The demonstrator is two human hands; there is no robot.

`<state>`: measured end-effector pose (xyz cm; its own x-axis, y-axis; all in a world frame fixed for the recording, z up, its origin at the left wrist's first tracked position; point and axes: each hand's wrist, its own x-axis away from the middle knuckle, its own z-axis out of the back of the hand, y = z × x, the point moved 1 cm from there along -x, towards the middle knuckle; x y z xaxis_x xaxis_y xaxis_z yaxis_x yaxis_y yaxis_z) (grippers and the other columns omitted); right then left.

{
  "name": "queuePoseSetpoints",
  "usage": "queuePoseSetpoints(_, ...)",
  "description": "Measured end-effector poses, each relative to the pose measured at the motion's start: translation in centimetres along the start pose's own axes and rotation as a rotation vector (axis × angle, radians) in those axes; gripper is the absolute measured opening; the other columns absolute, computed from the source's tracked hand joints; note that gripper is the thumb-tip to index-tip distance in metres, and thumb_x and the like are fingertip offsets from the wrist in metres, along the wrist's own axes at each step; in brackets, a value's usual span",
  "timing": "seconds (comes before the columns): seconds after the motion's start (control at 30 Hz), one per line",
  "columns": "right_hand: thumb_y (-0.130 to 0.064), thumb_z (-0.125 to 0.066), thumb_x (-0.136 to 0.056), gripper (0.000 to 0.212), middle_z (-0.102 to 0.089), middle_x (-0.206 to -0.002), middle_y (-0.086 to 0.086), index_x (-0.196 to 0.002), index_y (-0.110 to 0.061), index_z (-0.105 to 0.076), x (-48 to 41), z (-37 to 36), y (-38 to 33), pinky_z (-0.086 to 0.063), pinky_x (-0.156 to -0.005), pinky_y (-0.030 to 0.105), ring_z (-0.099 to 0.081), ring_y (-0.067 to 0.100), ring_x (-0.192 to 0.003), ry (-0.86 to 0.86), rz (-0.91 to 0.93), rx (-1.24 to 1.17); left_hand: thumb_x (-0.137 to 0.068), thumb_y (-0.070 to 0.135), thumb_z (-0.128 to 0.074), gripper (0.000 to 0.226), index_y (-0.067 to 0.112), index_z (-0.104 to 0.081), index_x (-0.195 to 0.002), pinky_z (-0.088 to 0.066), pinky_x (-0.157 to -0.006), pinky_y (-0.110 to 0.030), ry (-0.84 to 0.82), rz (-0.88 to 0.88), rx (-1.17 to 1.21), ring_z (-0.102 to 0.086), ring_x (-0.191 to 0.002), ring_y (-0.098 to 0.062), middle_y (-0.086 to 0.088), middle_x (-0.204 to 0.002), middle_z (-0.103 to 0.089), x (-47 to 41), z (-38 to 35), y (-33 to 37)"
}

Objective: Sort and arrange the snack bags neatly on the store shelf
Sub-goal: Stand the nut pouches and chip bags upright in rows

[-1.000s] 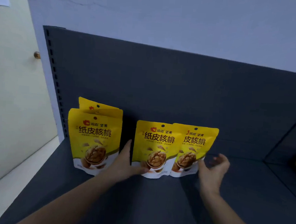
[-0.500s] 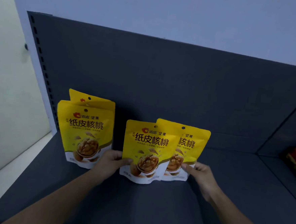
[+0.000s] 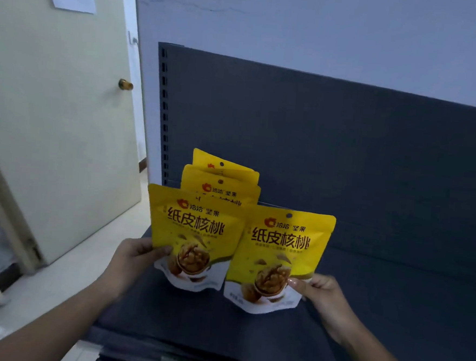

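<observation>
Left hand (image 3: 136,255) grips the left walnut bag (image 3: 196,233); right hand (image 3: 322,293) pinches the second bag (image 3: 279,256) at its three o'clock.

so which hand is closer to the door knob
Left. The left hand, gripping the left bag, is below-right of the door knob; the right hand, holding the right bag, is farther right.

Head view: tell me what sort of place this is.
Likely a small shop or mock-up: a dark grey metal display shelf with slotted upright, identical yellow walnut snack pouches, a cream door beside it.
</observation>
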<state>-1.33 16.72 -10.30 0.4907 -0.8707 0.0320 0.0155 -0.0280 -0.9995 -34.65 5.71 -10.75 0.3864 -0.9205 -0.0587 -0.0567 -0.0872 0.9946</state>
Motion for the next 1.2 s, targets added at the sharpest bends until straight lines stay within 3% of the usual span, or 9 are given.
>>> queuePoseSetpoints(0.1, -0.024, -0.085, -0.057, 0.029, -0.072, -0.086, 0.021, -0.071, 0.0, -0.075, -0.3, 0.5, 0.5, -0.053, -0.066, 0.024, -0.069, 0.023, -0.076, 0.047, 0.007, -0.02, -0.084, -0.002, -0.062, 0.015, 0.002, -0.076, -0.08, -0.053, -0.083, -0.042, 0.06, -0.008, -0.104, -0.067, -0.085, -0.028, -0.018, -0.089, -0.073, -1.1, 0.6, -0.7)
queuePoseSetpoints(0.2, -0.043, -0.09, -0.042, 0.062, -0.07, -0.093, 0.026, -0.076, 0.006, -0.073, 0.1, 1.6, 1.2, -0.056, -0.073, 0.031, -0.069, 0.034, -0.087, 0.071, -0.024, -0.041, -0.084, 0.0, -0.064, 0.016, 0.009, -0.076, -0.079, -0.056, -0.076, -0.031, 0.052, -0.007, -0.136, -0.068, -0.081, -0.017, -0.007, -0.084, -0.075, -1.7, -0.1, -1.2)
queuePoseSetpoints(0.37, -0.042, -0.09, -0.044, 0.066, -0.069, -0.091, 0.028, -0.079, 0.011, -0.072, -0.3, -1.7, 1.5, -0.056, -0.076, 0.035, -0.067, 0.035, -0.087, 0.043, -0.02, -0.003, -0.087, 0.002, -0.061, 0.013, 0.006, -0.073, -0.088, -0.057, -0.071, -0.022, 0.029, 0.013, -0.071, -0.071, -0.082, -0.013, -0.003, -0.086, -0.075, -2.5, -2.1, -1.4)
queuePoseSetpoints(0.5, -0.021, -0.081, -0.068, 0.03, -0.071, -0.085, 0.025, -0.074, 0.007, -0.072, -1.5, -7.0, 1.8, -0.049, -0.075, 0.037, -0.065, 0.026, -0.08, 0.04, 0.018, 0.021, -0.089, 0.001, -0.058, 0.017, 0.008, -0.073, -0.086, -0.056, -0.064, -0.021, -0.016, 0.011, -0.132, -0.071, -0.076, -0.011, -0.001, -0.081, -0.075, -3.3, -3.2, -1.2)
queuePoseSetpoints(0.63, -0.057, -0.079, -0.059, 0.072, -0.059, -0.079, 0.033, -0.066, 0.012, -0.06, -2.8, -9.9, 2.2, -0.042, -0.066, 0.037, -0.057, 0.022, -0.073, 0.083, 0.145, 0.066, -0.089, -0.005, -0.056, 0.022, 0.01, -0.071, -0.081, -0.056, -0.057, -0.021, -0.048, 0.041, -0.216, -0.07, -0.07, -0.009, 0.003, -0.075, -0.074, -3.9, -2.6, -0.8)
queuePoseSetpoints(0.8, -0.071, -0.068, -0.063, 0.082, -0.058, -0.099, 0.023, -0.088, 0.008, -0.063, -3.1, -10.4, 3.4, -0.045, -0.077, 0.059, -0.056, 0.043, -0.09, 0.055, 0.222, 0.294, -0.087, -0.009, -0.057, 0.024, 0.011, -0.069, -0.078, -0.051, -0.054, -0.013, -0.089, 0.046, -0.312, -0.068, -0.067, -0.002, 0.012, -0.071, -0.073, -3.4, -1.3, -0.1)
queuePoseSetpoints(0.9, -0.07, -0.066, -0.065, 0.067, -0.067, -0.081, 0.007, -0.079, -0.005, -0.067, -2.9, -10.6, 3.3, -0.048, -0.065, 0.044, -0.062, 0.026, -0.075, 0.101, 0.229, 0.379, -0.084, -0.008, -0.061, 0.03, 0.018, -0.068, -0.071, -0.049, -0.053, -0.01, -0.051, 0.005, -0.412, -0.066, -0.064, 0.004, 0.018, -0.065, -0.07, -3.7, -1.4, 0.2)
queuePoseSetpoints(1.0, -0.024, -0.075, -0.078, 0.016, -0.061, -0.066, -0.025, -0.068, -0.025, -0.062, -3.1, -11.2, 2.4, -0.034, -0.054, 0.012, -0.057, -0.001, -0.063, 0.16, 0.284, 0.509, -0.085, -0.004, -0.063, 0.035, 0.023, -0.064, -0.063, -0.047, -0.054, -0.012, 0.0, -0.011, -0.479, -0.062, -0.058, 0.009, 0.024, -0.057, -0.066, -4.3, -1.9, 0.5)
queuePoseSetpoints(1.2, -0.014, -0.075, -0.079, 0.042, -0.055, -0.065, -0.028, -0.062, -0.038, -0.045, -3.9, -11.3, 3.3, -0.029, -0.05, 0.008, -0.051, -0.004, -0.06, 0.243, 0.318, 0.598, -0.086, -0.003, -0.062, 0.035, 0.023, -0.063, -0.062, -0.043, -0.048, -0.005, 0.029, -0.008, -0.502, -0.059, -0.055, 0.012, 0.025, -0.052, -0.063, -4.8, -2.4, 0.5)
